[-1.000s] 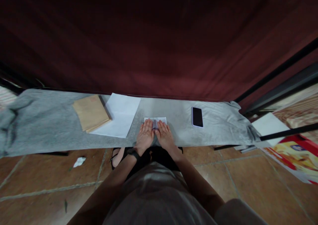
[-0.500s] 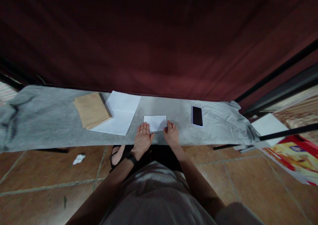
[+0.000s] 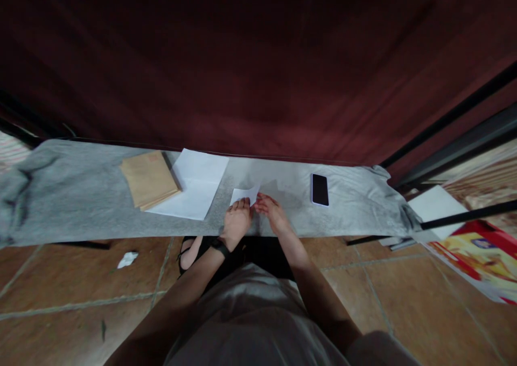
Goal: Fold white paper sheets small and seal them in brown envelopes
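A small folded sheet of white paper lies on the cloth-covered table in front of me, its right part raised and bending up. My left hand, with a dark band on the wrist, rests its fingers flat on the paper's near edge, pressing it down. At the raised right end is my right hand, its fingers closed on the paper's edge; the fingertips partly hide the contact. To the left, a larger white sheet with a crease lies partly under a stack of brown envelopes.
A phone with a dark screen lies on the right of the grey cloth. A dark red curtain hangs behind the table. Down at the right is a red and yellow box. A crumpled white scrap is on the tiled floor.
The small paper lay flat; its right end is now lifted and bent leftward. My right hand has moved left with that end, while my left hand has shifted slightly right.
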A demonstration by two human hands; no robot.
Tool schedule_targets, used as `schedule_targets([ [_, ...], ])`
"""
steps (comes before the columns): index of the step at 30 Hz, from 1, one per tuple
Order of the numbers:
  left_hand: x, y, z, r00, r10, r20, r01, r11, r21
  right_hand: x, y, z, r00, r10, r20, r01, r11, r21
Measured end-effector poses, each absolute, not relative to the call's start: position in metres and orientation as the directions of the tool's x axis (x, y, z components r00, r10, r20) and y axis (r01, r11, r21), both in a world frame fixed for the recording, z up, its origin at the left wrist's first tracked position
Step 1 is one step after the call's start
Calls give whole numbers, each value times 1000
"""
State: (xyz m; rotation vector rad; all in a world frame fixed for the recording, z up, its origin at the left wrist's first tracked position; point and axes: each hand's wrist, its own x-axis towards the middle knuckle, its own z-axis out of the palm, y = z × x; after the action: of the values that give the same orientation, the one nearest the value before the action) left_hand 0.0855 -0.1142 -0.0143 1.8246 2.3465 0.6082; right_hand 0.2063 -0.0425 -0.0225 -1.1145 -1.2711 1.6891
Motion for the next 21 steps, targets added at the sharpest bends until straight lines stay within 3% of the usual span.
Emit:
schedule_targets([
  [2, 81, -107, -3, -405, 902, 151, 757, 238, 609, 209, -43, -19, -344, 915, -210, -154, -276, -949],
  [5, 80, -96, 9, -574, 819, 16, 244, 152, 958, 216, -43, -20, -315, 918, -240, -171, -303, -937],
  [8, 87, -93, 6, -560, 811, -170, -263, 21, 965, 219, -44, -25, -352, 899, -259, -163, -332, -929],
  [10, 93, -95, -3, -518, 814, -263, -410, 34, 912, 219, -44, -29, -335, 906, -258, -110, -310, -944],
  [13, 93, -100, -19, -534, 777, -334, -434, 86, 897, 217, -41, -37, -242, 943, -230, 66, -220, -973],
  [17, 70, -103, -33, -629, 710, -316, -367, 88, 926, 219, -33, -43, -198, 959, -202, 254, -149, -956],
  [19, 56, -104, -35, -670, 700, -245, -238, 111, 965, 220, -32, -44, -193, 963, -186, 343, -111, -933],
  [21, 47, -108, -35, -673, 729, -124, 26, 191, 981, 219, -34, -43, -185, 967, -174, 418, -82, -905],
])
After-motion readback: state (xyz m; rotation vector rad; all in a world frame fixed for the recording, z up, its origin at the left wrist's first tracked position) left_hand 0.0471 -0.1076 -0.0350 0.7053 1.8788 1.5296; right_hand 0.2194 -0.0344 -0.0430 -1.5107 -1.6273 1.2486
